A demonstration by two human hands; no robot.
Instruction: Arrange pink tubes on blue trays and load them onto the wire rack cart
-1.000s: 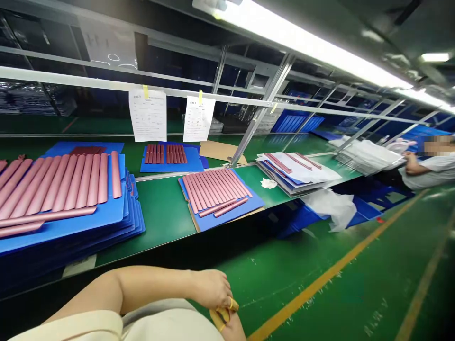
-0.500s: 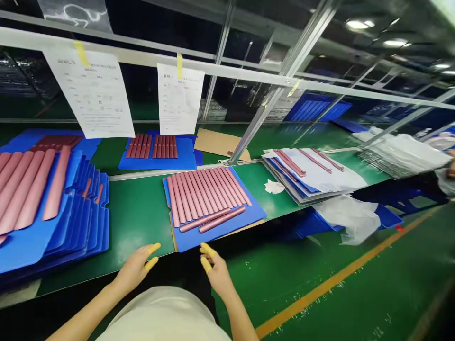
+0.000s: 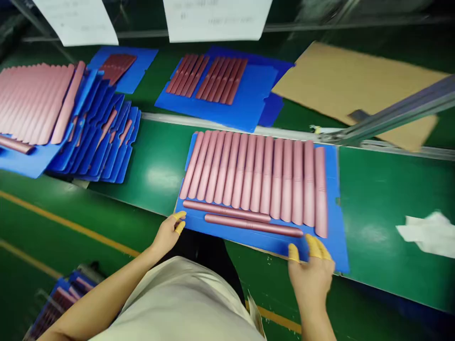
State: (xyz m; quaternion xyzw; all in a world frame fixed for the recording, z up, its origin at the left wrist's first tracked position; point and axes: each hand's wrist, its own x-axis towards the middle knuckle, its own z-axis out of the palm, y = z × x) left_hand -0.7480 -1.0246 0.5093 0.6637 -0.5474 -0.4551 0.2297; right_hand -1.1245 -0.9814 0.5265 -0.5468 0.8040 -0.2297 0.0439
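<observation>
A blue corrugated sheet (image 3: 334, 237) lies on the green bench in front of me, carrying a row of several pink tubes (image 3: 256, 177) and two more lying crosswise (image 3: 249, 222) near its front edge. My left hand (image 3: 168, 232), with yellow finger cots, pinches the sheet's front left corner. My right hand (image 3: 311, 270), also in yellow cots, grips the front edge near the right corner, fingers on top of the sheet.
A tall stack of blue sheets with pink tubes (image 3: 42, 118) stands at the left. Behind a metal rail, another blue sheet with darker tubes (image 3: 213, 80) and brown cardboard (image 3: 355, 85) lie. White crumpled paper (image 3: 426, 232) sits at right. Papers (image 3: 216, 19) hang above.
The view has dropped and closed in on the middle sheet. Both hands reached forward from open air and took hold of its front edge.
</observation>
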